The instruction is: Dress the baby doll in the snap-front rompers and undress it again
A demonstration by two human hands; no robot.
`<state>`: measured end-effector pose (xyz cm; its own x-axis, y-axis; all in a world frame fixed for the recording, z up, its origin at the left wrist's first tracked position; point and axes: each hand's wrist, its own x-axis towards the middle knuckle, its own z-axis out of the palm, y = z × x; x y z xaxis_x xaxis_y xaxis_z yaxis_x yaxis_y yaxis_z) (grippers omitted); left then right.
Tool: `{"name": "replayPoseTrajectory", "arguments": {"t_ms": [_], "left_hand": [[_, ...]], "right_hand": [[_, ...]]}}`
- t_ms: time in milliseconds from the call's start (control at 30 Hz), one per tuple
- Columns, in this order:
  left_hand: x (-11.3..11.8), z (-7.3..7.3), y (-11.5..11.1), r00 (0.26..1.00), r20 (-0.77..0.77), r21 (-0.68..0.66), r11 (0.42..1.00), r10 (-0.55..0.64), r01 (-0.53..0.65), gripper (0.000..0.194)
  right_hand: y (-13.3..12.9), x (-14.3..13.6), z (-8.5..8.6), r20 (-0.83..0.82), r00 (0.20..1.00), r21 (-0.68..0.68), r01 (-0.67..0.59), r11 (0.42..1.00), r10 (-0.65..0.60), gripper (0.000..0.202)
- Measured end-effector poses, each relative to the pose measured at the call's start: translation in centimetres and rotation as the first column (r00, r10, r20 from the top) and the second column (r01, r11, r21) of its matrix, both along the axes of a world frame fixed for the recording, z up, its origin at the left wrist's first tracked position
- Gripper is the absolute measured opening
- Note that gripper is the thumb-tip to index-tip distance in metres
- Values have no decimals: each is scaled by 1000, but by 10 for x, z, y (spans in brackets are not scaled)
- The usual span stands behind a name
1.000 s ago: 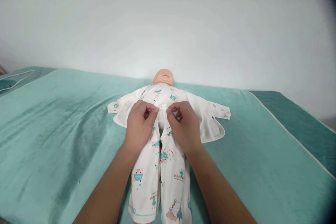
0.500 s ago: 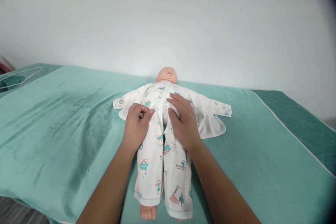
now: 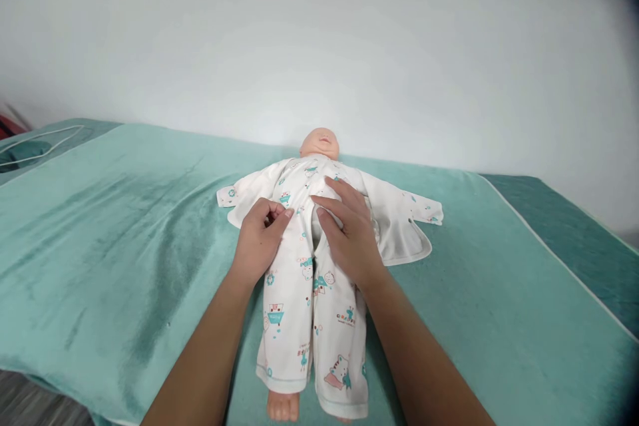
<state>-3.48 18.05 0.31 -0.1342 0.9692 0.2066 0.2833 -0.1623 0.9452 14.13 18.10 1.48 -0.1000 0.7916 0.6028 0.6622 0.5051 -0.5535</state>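
Left hand [image 3: 259, 239] pinches the fabric of a pair of printed white trousers [image 3: 292, 326] between thumb and forefinger at the 9 o'clock side of the waist, its other fingers curled. Right hand [image 3: 354, 233] comes in from 4 o'clock, fingers loosely spread and slightly bent over the waist; whether it grips any fabric cannot be told. With that waist as the dial's centre, the baby doll [image 3: 319, 144] wearing the trousers lies on its back, head at 12 o'clock, a bare foot [image 3: 283, 406] showing below the hem just past 6. Its matching jacket [image 3: 392, 210] stretches sleeves to 9 and 3, a rounded flap [image 3: 407, 245] between 3 and 4. Green cloth [image 3: 474, 319] lies underneath; a white wall [image 3: 319, 60] rises beyond 12.
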Motion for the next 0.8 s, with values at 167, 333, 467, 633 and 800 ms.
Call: {"name": "replayPoseTrajectory", "arguments": {"t_ms": [167,333,467,633,800], "left_hand": [[-1,-6,1,984,172,-22,999,49,-46,24],[-4,-12,4,942,325,-76,995,81,-59,28],[-7,-19,10,965,197,-49,985,170,-164,18],[-14,-30,16,970,-193,70,988,146,-135,17],[-23,-34,3,819,-574,106,990,-19,97,27]], "right_hand": [[1,-1,0,-73,997,5,-8,1000,9,25],[0,3,4,-279,960,-44,-5,999,-7,22],[11,21,-2,-426,896,-89,100,991,-128,27],[27,44,-25,-283,933,-253,149,956,-220,42],[3,50,-37,60,997,-234,51,971,-38,28]]}}
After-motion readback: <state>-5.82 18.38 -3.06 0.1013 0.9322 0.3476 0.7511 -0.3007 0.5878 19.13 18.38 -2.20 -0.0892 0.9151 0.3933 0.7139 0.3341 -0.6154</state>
